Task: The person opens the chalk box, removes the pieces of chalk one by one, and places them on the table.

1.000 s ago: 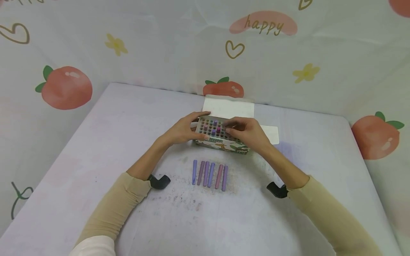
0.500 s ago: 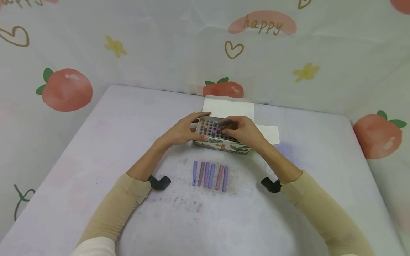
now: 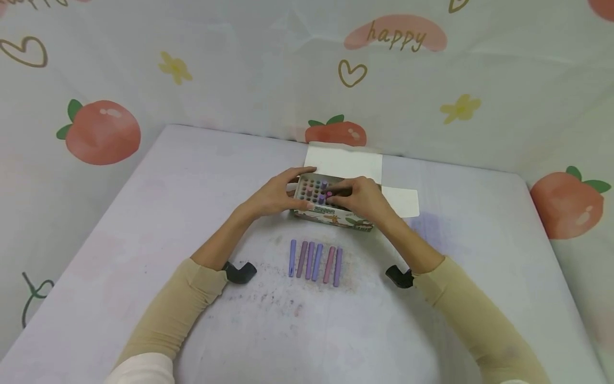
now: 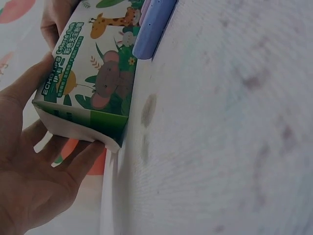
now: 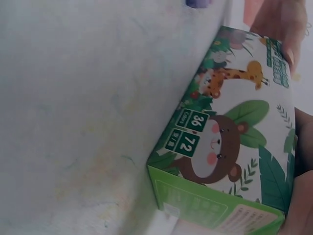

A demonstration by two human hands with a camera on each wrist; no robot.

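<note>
An animal-print box of coloured chalk stands open on the table, its holed tray facing up. Several chalk sticks poke out of the tray, among them a purple one. My left hand holds the box at its left end, thumb on the front top edge and fingers about the end, beside a loose flap in the left wrist view. Over the tray, my right hand pinches a magenta chalk stick standing in a hole. Its fingers hide the tray's right part.
Several purple, blue and pink chalk sticks lie in a loose row in front of the box. The white lid is folded back behind it, and a white side flap sticks out right. Chalk smudges mark the table.
My right hand has moved left over the tray, and its fingertips have come to the magenta chalk stick. The left hand, the box and the row of sticks stay put.
</note>
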